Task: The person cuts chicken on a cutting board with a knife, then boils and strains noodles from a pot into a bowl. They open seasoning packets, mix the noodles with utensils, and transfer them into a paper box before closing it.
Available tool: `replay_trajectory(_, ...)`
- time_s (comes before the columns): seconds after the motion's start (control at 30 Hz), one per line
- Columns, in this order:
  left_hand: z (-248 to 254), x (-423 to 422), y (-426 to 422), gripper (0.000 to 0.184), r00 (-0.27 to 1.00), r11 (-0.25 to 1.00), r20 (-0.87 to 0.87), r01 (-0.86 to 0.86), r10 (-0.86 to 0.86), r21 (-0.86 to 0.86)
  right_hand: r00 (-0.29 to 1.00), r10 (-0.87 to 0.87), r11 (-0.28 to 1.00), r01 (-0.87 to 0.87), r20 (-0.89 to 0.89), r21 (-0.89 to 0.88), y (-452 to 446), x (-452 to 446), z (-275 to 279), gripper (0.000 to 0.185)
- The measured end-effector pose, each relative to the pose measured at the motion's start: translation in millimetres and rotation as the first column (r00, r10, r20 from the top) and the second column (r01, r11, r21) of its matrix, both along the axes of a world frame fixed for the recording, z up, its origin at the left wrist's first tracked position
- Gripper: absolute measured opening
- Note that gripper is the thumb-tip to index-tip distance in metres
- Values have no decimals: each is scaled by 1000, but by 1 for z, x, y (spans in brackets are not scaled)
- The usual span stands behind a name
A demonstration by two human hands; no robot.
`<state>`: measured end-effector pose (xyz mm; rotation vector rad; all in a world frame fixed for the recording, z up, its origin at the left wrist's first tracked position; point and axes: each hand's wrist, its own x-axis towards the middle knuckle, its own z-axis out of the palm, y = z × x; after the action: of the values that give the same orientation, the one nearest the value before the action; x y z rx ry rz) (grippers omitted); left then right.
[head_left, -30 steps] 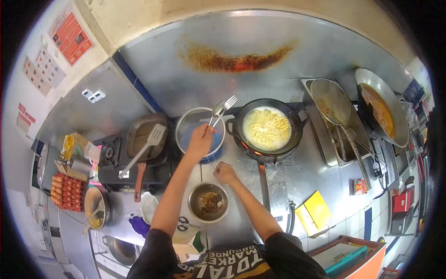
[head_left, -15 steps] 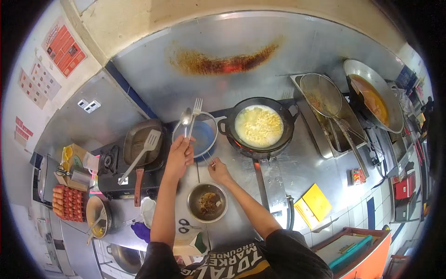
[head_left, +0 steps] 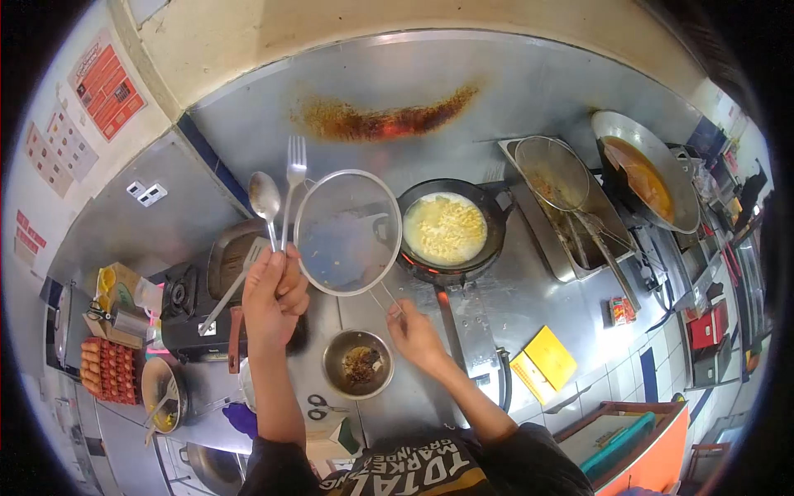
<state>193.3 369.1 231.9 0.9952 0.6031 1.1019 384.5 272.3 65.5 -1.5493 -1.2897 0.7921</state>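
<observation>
While the right hand (head_left: pixel 418 335) pinches its thin wire handle between the fingers, the strainer (head_left: pixel 347 223) is held over the counter (head_left: pixel 538 302), left of the wok, with something blue showing through the mesh. The left hand (head_left: pixel 277 293), just left of it, has its fingers closed round the handles of a spoon (head_left: pixel 265 197) and a fork (head_left: pixel 296 161), both upright. Nearer than the strainer, the metal bowl (head_left: pixel 333 361) contains brown, crumbly matter and a small pale piece. To the right, the wok (head_left: pixel 496 223) holds yellow noodles in cloudy, pale liquid. Farther right, a metal tray (head_left: pixel 538 213) has a skimmer (head_left: pixel 552 174) lying across it; beyond, a large pan (head_left: pixel 653 145) contains brown liquid. To the left, a spatula (head_left: pixel 222 307) lies over the square pan (head_left: pixel 225 256). At near left, a round pan (head_left: pixel 154 380) holds a utensil and yellow remnants, beside stacked eggs (head_left: pixel 107 372).
</observation>
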Motion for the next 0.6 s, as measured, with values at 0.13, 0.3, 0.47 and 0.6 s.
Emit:
replay_trajectory(0.13,-8,8,3,20,997,999,72,-30,31,-21,1000,-20,998,19,-17,-55,-6,11,12,18)
replay_trajectory(0.3,-47,-2,19,18,980,983,-84,-178,182,50,999,-1,1000,2,54,-10,28,-13,-29,19)
replay_trajectory(0.47,-168,-49,65,20,546,726,-580,-78,605,683,991,55,993,-41,121,-108,52,-39,-61,22)
replay_trajectory(0.6,-220,-48,76,16,256,880,-854,24,453,474,988,-16,999,21,157,-32,84,-47,-138,20)
